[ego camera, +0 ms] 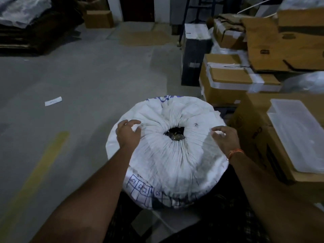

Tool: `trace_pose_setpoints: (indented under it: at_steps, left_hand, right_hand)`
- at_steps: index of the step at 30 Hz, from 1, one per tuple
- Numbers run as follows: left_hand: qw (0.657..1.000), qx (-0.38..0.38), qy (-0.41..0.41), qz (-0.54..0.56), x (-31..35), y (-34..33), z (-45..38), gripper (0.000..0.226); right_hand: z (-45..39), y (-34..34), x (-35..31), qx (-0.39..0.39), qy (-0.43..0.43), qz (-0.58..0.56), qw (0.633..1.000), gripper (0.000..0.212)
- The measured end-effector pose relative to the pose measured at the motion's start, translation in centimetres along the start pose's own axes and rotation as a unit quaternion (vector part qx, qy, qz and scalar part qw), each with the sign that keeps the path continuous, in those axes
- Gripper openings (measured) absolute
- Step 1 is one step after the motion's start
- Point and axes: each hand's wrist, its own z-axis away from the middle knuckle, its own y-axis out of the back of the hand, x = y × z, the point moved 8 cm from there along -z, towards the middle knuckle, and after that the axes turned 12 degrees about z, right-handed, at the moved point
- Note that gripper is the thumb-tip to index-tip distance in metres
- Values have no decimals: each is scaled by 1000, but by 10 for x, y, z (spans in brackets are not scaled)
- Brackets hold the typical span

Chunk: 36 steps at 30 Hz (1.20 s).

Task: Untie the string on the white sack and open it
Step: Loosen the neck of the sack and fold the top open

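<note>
Two hands rest on one round white woven-plastic sack standing on the grey concrete floor. The left hand lies on the sack's upper-left top, fingers loosely curled, gripping nothing. The right hand, with one orange thread wristband, lies upper-right, fingers bent against the fabric. One dark gathered opening sits between them. Brown cardboard boxes stand just right.
</note>
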Motion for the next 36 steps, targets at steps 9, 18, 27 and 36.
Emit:
trace_pose_setpoints:
  at_steps: [9,18,27,36]
  left_hand:
    - [971,-181,127,93,-47,-58,-72,31]
    - [991,-41,123,-37,-69,-29,-85,46]
    - [964,12,-210,-166,-4,-9,-25,21]
    - [705,-413,-431,-382,-62,-52,131,120]
  right_hand:
    - [-45,-34,19,-113,1,-79,990,22]
    - [-68,-7,61,-38,-83,95,991,27]
    - [-11,10,-31,82,83,318,941,33]
    - [192,-111,-71,-221,437,411,769,100]
